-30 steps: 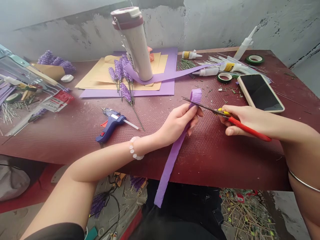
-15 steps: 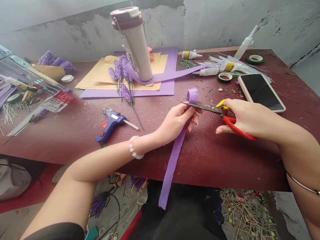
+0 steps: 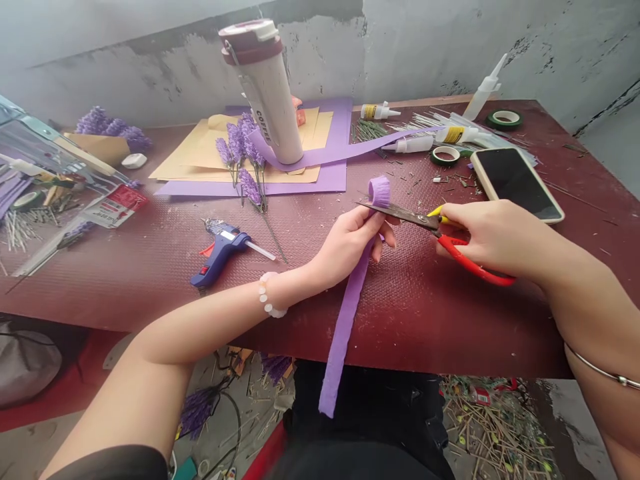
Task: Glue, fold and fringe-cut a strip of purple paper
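Observation:
My left hand (image 3: 350, 243) pinches a long purple paper strip (image 3: 345, 320) in the middle of the view. The upper end of the strip curls above the fingers and has a fine fringe; the lower part hangs past the table's front edge. My right hand (image 3: 493, 237) is closed round the yellow and red handles of the scissors (image 3: 413, 217). Their dark blades point left and lie at the strip, just above my left fingertips.
A blue glue gun (image 3: 220, 252) lies left of my left hand. Behind it stand a coffee tumbler (image 3: 273, 100) and purple flowers (image 3: 251, 187) on paper sheets. A phone (image 3: 517, 180), green tape (image 3: 445, 156) and glue bottles (image 3: 413, 144) are at the back right.
My right thumb has moved in towards the scissor handles, and the handles are closer together. The scissors and the curled strip end sit slightly further left in the view.

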`<state>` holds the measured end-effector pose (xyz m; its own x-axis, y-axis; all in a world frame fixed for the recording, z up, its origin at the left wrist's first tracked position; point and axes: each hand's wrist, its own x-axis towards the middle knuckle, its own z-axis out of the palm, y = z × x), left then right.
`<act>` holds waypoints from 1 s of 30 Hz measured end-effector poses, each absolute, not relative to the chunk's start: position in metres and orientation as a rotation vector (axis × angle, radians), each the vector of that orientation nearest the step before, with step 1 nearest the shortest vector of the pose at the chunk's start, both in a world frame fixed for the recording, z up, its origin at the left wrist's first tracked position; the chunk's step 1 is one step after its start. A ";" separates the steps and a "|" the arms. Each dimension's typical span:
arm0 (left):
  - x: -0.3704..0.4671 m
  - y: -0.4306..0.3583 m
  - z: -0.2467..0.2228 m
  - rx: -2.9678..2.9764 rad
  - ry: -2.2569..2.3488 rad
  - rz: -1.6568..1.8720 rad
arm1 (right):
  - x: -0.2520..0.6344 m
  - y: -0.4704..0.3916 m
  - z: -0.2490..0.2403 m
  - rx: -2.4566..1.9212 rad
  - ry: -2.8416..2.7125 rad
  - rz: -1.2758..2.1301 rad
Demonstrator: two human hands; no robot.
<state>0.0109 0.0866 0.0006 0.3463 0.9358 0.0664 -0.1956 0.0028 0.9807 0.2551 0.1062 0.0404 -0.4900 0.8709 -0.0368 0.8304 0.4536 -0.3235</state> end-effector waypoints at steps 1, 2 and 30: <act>0.011 0.087 0.000 1.243 0.776 1.045 | 0.255 0.106 0.040 -1.507 -2.568 0.440; 0.010 0.087 -0.001 1.246 0.758 1.042 | 0.255 0.106 0.041 -1.510 -2.570 0.432; 0.006 0.086 -0.004 1.270 0.617 1.040 | 0.253 0.099 0.043 -1.531 -2.620 0.198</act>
<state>0.0059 0.0855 -0.0044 0.4380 0.8844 0.1612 -0.2819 -0.0352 0.9588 0.2535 0.0986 0.0430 -0.4891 0.8720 0.0212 0.8589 0.4857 -0.1627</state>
